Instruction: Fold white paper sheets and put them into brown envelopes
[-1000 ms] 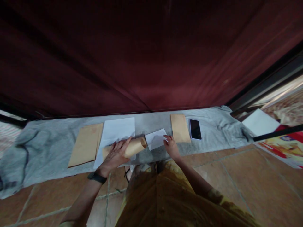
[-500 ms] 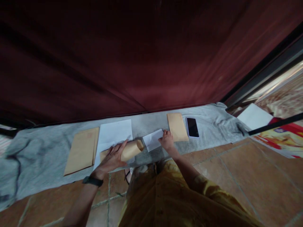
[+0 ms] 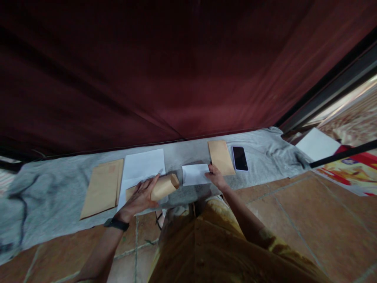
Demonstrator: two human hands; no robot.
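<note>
My left hand (image 3: 143, 197), a dark band at its wrist, lies with fingers stretched across a brown envelope (image 3: 165, 187). That envelope's right end bulges up and gapes. Under it is a sheet of white paper (image 3: 143, 161). My right hand (image 3: 217, 176) pinches the right edge of a smaller folded white paper (image 3: 194, 174), which is held just right of the gaping end, apart from it. Just beyond my right hand lies another brown envelope (image 3: 221, 157).
Brown envelopes (image 3: 103, 188) are stacked at the left on the grey cloth (image 3: 61, 200). A phone (image 3: 240, 158) lies to the right. Behind hangs a dark red curtain (image 3: 182, 86). At far right are a white sheet (image 3: 318, 144) and a colourful printed sheet (image 3: 353, 173) beside a dark bar.
My right hand has shifted slightly right and turned the folded white paper so that it lies straighter toward the envelope's gaping end. My left hand has stayed on the envelope.
</note>
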